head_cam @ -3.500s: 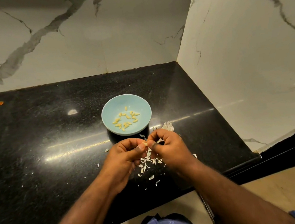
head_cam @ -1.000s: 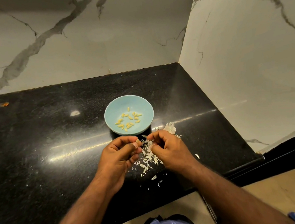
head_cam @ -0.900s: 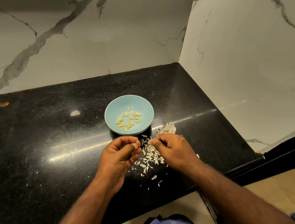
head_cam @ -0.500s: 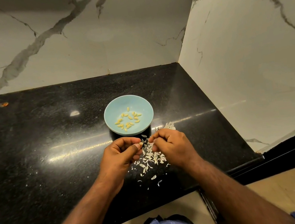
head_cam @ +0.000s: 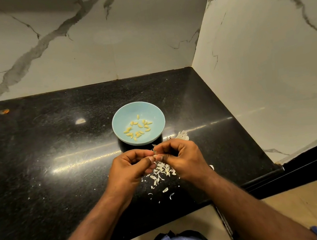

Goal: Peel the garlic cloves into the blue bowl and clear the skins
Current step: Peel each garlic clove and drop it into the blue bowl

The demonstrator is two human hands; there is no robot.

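Note:
A light blue bowl point(head_cam: 153, 113) stands on the black counter and holds several peeled yellowish garlic cloves point(head_cam: 137, 127). Just in front of it my left hand point(head_cam: 129, 169) and my right hand point(head_cam: 183, 157) meet fingertip to fingertip, both pinching one small garlic clove point(head_cam: 154, 154) that is mostly hidden between the fingers. Under the hands lies a scatter of white garlic skins point(head_cam: 161, 171). A larger clump of white skin point(head_cam: 181, 135) lies behind my right hand, to the right of the bowl.
The black granite counter point(head_cam: 46, 156) ends at marble walls behind and to the right, forming a corner. Its front edge runs just under my forearms. A few skin flakes point(head_cam: 169, 193) lie near that edge. A small orange speck point(head_cam: 4, 111) sits far left.
The hands drew slightly apart about a second ago and have closed together again on the clove. The bowl and the skin pile have not moved.

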